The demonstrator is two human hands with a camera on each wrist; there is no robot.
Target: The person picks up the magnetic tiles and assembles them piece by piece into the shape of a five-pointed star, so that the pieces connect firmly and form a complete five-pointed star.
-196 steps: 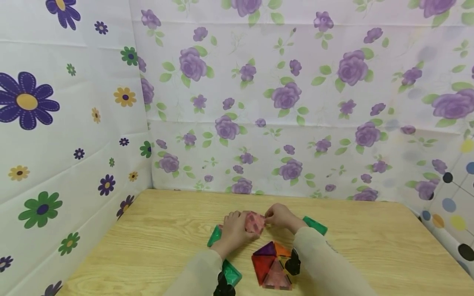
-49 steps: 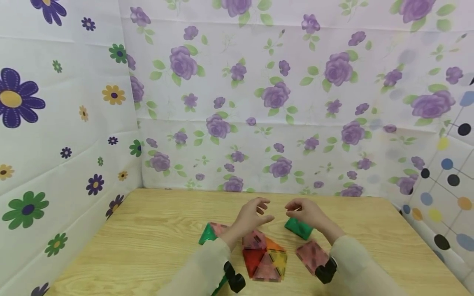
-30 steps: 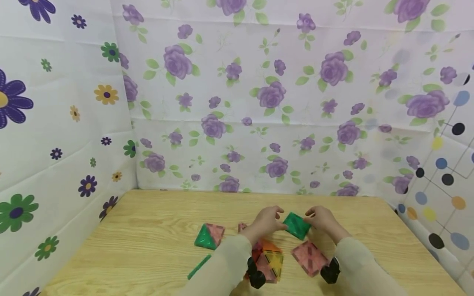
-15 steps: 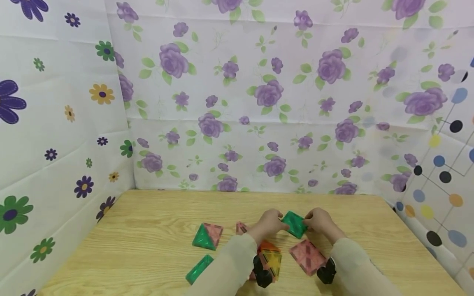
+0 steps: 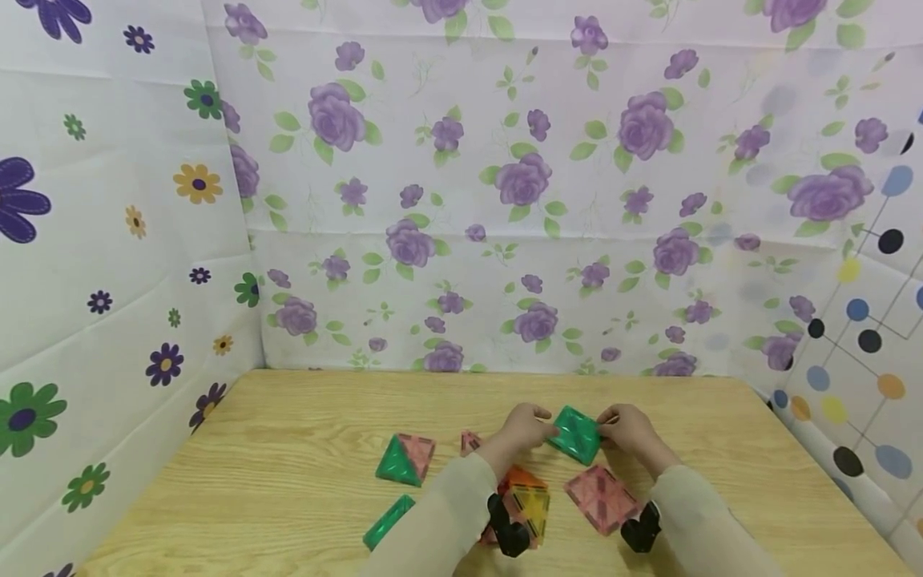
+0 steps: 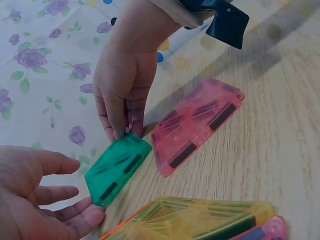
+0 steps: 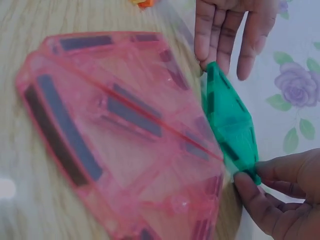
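A translucent green magnetic tile [image 5: 576, 435] is between my two hands at the back of the table, its two halves meeting at a slight angle. My right hand [image 5: 630, 433] pinches its right corner between thumb and fingertips, which shows up close in the right wrist view. At the opposite corner is my left hand [image 5: 522, 431], its fingers loosely extended and some fingertips against the green tile [image 6: 117, 170]. Two pink magnetic tiles [image 5: 602, 498] lie joined just in front of my right hand.
A cluster of orange and yellow magnetic tiles [image 5: 532, 509] is partly hidden under my left sleeve. Left of it lie a green-and-pink tile pair [image 5: 406, 459] and a green tile [image 5: 389, 521]. Floral cloth walls [image 5: 433, 304] stand at the table's back and sides.
Over six seconds ago both hands held pink tiles, which now lie on the table. Both hands then reached the green tile; since half a second ago it has tilted and its halves have bent slightly.
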